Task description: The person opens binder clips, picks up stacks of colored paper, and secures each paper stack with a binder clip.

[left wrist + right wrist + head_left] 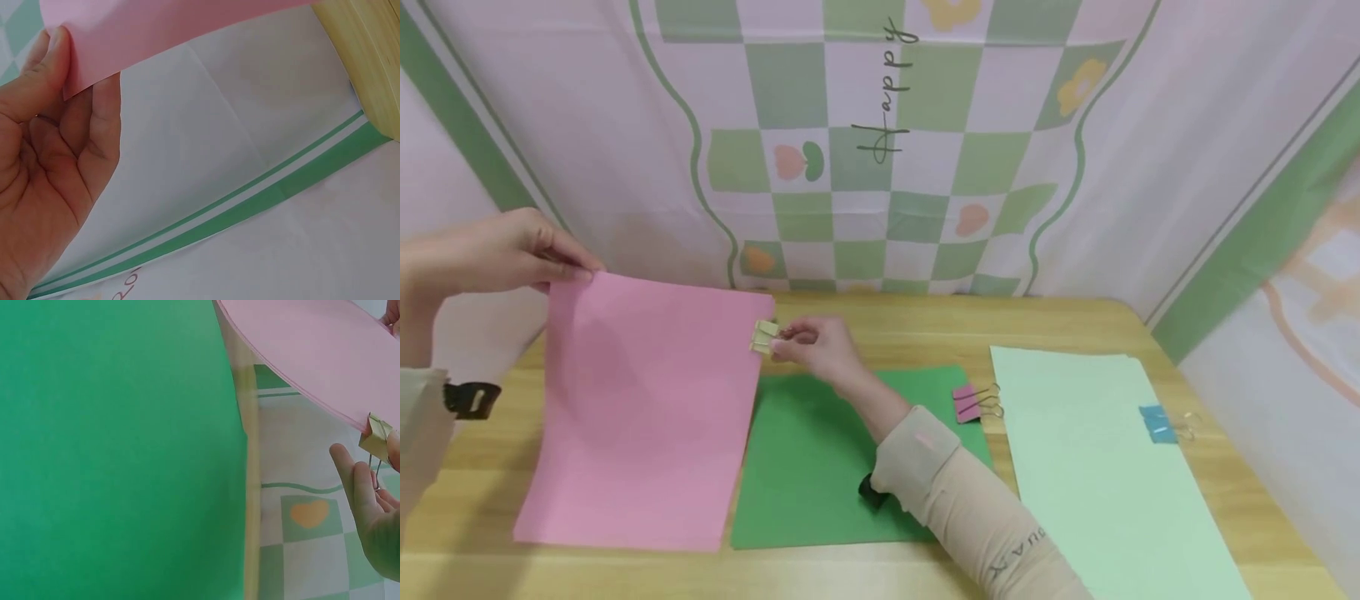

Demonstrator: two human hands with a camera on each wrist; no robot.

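Pink paper sheets point(647, 417) are tilted up from the table at the left. My left hand point(523, 254) pinches their upper left corner between thumb and fingers; the left wrist view shows the thumb on one face of the pink paper point(125, 37). On the upper right edge sits a pale yellow binder clip point(764, 336), its jaws around the edge. My right hand point(827, 350) holds this clip by thumb and fingers. In the right wrist view the yellow binder clip point(375, 439) grips the paper's edge, with a wire handle near the fingers.
Dark green paper point(820, 450) lies mid-table under my right forearm, a pink binder clip point(967, 404) on its right edge. Further right, light green paper point(1090, 450) carries a blue binder clip point(1159, 424). A checkered curtain point(857, 167) hangs behind the wooden table point(1060, 317).
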